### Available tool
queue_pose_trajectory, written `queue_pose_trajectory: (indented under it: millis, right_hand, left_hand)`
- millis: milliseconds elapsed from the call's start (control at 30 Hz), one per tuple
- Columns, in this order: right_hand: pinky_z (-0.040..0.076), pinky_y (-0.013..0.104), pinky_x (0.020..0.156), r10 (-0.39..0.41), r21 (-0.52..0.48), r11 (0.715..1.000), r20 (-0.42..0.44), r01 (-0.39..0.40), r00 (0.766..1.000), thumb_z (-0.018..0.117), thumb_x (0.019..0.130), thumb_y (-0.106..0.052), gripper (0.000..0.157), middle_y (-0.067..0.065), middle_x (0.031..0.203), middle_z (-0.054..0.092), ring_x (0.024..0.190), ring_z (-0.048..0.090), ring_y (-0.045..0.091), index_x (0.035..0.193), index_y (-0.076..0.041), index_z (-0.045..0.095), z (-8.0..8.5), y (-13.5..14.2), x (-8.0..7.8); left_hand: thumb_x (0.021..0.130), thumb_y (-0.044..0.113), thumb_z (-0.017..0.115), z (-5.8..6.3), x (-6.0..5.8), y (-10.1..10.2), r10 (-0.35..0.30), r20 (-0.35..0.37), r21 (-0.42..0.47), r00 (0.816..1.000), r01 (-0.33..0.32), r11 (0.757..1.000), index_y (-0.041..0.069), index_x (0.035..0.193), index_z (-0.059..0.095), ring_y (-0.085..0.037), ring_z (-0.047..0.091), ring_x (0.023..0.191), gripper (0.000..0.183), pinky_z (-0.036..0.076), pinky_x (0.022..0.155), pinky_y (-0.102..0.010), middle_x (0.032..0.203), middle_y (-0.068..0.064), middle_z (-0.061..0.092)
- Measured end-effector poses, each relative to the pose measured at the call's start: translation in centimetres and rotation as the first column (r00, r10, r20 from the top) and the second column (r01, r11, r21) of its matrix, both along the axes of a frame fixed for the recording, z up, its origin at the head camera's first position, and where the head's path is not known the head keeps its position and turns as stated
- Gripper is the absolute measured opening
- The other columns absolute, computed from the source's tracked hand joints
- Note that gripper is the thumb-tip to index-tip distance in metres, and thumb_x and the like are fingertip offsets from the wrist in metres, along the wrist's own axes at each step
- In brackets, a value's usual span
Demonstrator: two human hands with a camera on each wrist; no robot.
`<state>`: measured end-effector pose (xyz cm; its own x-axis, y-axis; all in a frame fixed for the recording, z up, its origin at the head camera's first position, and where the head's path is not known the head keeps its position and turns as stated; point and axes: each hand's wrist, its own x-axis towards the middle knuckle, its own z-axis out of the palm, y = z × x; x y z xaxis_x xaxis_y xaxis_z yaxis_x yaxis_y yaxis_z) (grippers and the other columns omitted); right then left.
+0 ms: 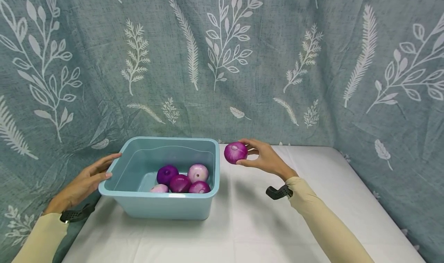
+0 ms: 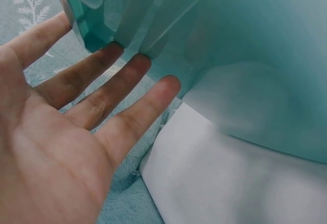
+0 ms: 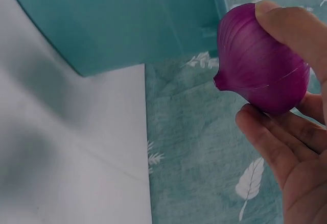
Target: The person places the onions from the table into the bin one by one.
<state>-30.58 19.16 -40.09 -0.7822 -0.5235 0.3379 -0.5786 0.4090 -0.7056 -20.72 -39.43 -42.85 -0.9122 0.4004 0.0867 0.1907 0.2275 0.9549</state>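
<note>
A red onion [image 1: 235, 152] is held up beside the tub's right wall, above the table. My right hand [image 1: 261, 157] grips it between thumb and fingers; the right wrist view shows the thumb across one side of the onion [image 3: 263, 60] and the fingers on the other. On the far side, my left hand [image 1: 83, 182] touches the left end of the blue plastic tub [image 1: 166, 207] with fairly straight fingers. Its fingertips [image 2: 166, 86] rest at the outer wall in the left wrist view. Several onions [image 1: 180, 183], purple and pale pink, lie inside at the tub's right side.
The tub stands on a white-covered table [image 1: 256, 224], towards its left. Behind and along the sides hangs a blue-grey cloth [image 1: 256, 78] with white leaf prints. Each wrist wears a dark strap, such as the black one [image 1: 277, 193] on the right.
</note>
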Motion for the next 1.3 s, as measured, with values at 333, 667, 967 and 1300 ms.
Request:
queue_pose_trajectory:
  millis: [333, 667, 967, 1300]
  right_hand:
    - [0.055, 0.040, 0.096, 0.078, -0.022, 0.997, -0.060, -0.079, 0.995, 0.091, 0.080, -0.036, 0.069, -0.002, 0.132, 0.062, 0.112, 0.062, 0.017, 0.140, -0.017, 0.062, 1.7, -1.8, 0.6]
    - [0.055, 0.030, 0.095, 0.135, -0.029, 0.990, -0.085, -0.138, 0.987, 0.089, 0.082, -0.034, 0.066, -0.003, 0.130, 0.063, 0.112, 0.063, 0.019, 0.140, -0.018, 0.062, 2.4, -3.9, 0.9]
    - [0.054, 0.029, 0.095, 0.149, -0.039, 0.987, -0.110, -0.154, 0.983, 0.090, 0.082, -0.036, 0.066, -0.004, 0.131, 0.062, 0.111, 0.062, 0.016, 0.139, -0.018, 0.061, 2.6, -5.3, 1.1]
    - [0.057, 0.031, 0.089, 0.191, -0.037, 0.980, -0.116, -0.196, 0.975, 0.089, 0.083, -0.033, 0.066, -0.004, 0.129, 0.063, 0.106, 0.064, 0.017, 0.140, -0.018, 0.061, 2.2, -6.8, 1.4]
  left_hand:
    - [0.110, 0.009, 0.046, 0.1, -0.1, 0.1, 0.034, 0.027, -0.012, 0.999, -0.033, 0.999, 0.025, 0.167, 0.019, -0.014, 0.012, 0.153, 0.064, 0.040, 0.102, -0.022, 0.172, 0.000, 0.004]
    - [0.110, 0.009, 0.046, 0.3, -0.2, 0.0, 0.028, 0.020, -0.025, 0.999, -0.028, 0.999, 0.025, 0.167, 0.019, -0.016, 0.011, 0.153, 0.065, 0.038, 0.106, -0.028, 0.172, -0.001, 0.004]
    - [0.110, 0.009, 0.046, 0.1, -0.2, 0.0, 0.030, 0.012, -0.023, 0.999, -0.030, 0.999, 0.024, 0.167, 0.019, -0.017, 0.011, 0.153, 0.064, 0.035, 0.111, -0.037, 0.172, -0.002, 0.004]
    - [0.109, 0.007, 0.046, 0.1, 0.0, 0.2, 0.003, -0.009, 0.011, 1.000, -0.003, 1.000, 0.022, 0.167, 0.020, -0.030, 0.003, 0.155, 0.065, 0.007, 0.106, -0.082, 0.173, -0.003, 0.003]
